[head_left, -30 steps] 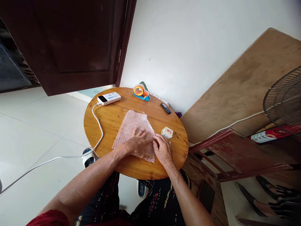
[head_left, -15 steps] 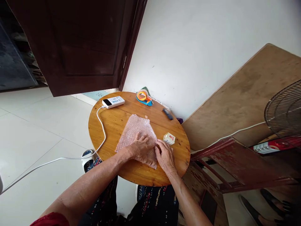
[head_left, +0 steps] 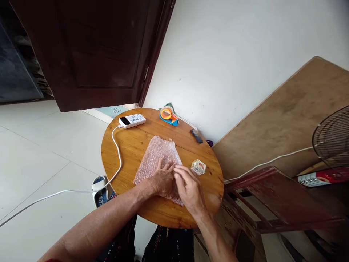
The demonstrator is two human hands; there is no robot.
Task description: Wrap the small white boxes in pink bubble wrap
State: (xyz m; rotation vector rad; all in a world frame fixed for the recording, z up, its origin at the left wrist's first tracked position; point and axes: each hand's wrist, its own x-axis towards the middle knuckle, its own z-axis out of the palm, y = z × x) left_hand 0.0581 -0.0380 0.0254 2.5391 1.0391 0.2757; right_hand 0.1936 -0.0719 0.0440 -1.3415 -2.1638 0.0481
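A pinkish sheet or pouch of bubble wrap [head_left: 156, 151] lies flat on the round wooden table [head_left: 120, 145]. My left hand [head_left: 164, 182] rests on it palm down, fingers spread, pressing its lower middle. At its right edge is my right hand [head_left: 190, 187], with bent fingers drawn together beside the left fingertips; they pinch the wrap there, though the contact itself is mostly hidden. Just beyond the right hand stands a small cream box [head_left: 198, 167] with a red mark.
An orange and blue tape dispenser [head_left: 169, 115] sits at the table's back edge. A white device [head_left: 132, 120] with a cable [head_left: 119, 153] is at the back left. A dark blurred item [head_left: 196, 136] lies near the wall. A fan [head_left: 331, 136] stands at right.
My right hand has moved left over the wrap's right edge, closer to my left hand. My left hand stays flat on the wrap. The view has shifted slightly.
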